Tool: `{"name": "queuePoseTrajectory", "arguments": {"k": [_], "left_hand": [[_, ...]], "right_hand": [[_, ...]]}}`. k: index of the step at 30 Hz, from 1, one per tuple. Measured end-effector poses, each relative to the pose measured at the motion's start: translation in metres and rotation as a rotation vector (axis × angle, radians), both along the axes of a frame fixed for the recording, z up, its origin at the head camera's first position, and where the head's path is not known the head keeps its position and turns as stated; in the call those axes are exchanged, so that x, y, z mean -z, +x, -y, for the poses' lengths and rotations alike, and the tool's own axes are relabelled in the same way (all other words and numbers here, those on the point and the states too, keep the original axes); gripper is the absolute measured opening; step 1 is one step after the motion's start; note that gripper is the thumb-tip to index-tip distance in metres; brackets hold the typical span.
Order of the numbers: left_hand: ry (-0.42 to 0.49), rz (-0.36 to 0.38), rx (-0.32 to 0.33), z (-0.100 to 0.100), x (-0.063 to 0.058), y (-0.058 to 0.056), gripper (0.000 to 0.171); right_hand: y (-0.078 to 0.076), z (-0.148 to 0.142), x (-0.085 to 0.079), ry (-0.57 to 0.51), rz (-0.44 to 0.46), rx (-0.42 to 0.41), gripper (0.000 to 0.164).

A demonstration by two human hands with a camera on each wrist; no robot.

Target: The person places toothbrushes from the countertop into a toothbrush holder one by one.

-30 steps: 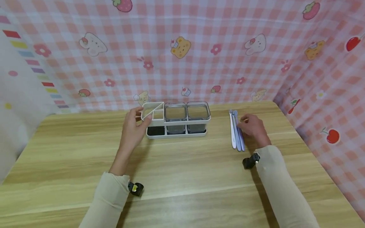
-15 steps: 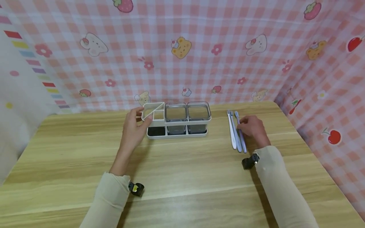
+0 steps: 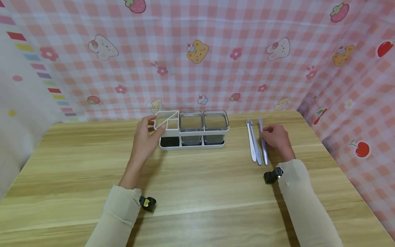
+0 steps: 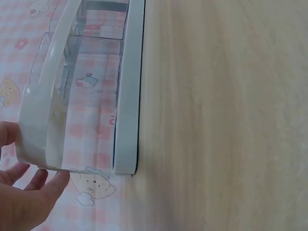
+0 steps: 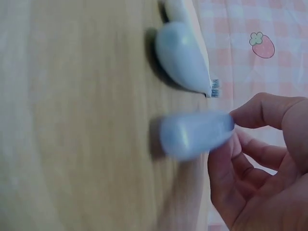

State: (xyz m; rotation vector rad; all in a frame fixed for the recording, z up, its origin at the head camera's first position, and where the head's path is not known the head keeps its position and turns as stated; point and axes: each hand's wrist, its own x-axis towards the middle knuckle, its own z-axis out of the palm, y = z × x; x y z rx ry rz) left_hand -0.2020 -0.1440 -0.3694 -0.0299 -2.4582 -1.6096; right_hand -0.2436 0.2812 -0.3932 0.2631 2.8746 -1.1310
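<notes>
My left hand grips the left end of a white toothbrush holder, its thumb at the front and fingers round the side. In the left wrist view those fingertips meet the end of the holder's upper tier. Two clear square cups sit in the holder's middle and right places; a divided section is at its left. My right hand pinches a purple toothbrush between thumb and fingers. Beside it lie a white toothbrush and a blue-grey toothbrush, side by side.
The wooden table runs back to a pink checked cloth close behind the holder. Another patterned cloth hangs along the right side. A black wrist camera sits by the right cuff.
My right hand has drawn the purple toothbrush right, away from the other two toothbrushes, so a gap shows between them. The left hand stays on the holder.
</notes>
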Motion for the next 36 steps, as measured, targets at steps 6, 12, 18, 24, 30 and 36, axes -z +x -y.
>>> {"name": "queuePoseTrajectory", "arguments": {"k": [6, 12, 18, 24, 30, 36], "left_hand": [[0.032, 0.002, 0.006, 0.001, 0.002, -0.001, 0.051], [0.044, 0.006, 0.005, 0.001, 0.002, 0.0, 0.051], [0.056, 0.005, 0.001, 0.002, 0.004, 0.0, 0.052], [0.094, 0.012, -0.005, 0.002, 0.006, -0.002, 0.053], [0.084, 0.015, -0.004, 0.002, 0.005, -0.001, 0.053], [0.08, 0.014, -0.002, 0.003, 0.004, -0.001, 0.053]], "right_hand": [[0.004, 0.0, -0.005, -0.102, -0.019, 0.059, 0.041], [0.007, 0.005, -0.015, -0.209, -0.034, 0.091, 0.041], [0.008, 0.015, -0.028, -0.288, -0.109, 0.116, 0.041], [0.009, 0.024, -0.041, -0.339, -0.202, 0.121, 0.036], [0.015, 0.034, -0.056, -0.324, -0.288, 0.116, 0.033], [0.02, 0.048, -0.069, -0.375, -0.36, 0.104, 0.028]]}}
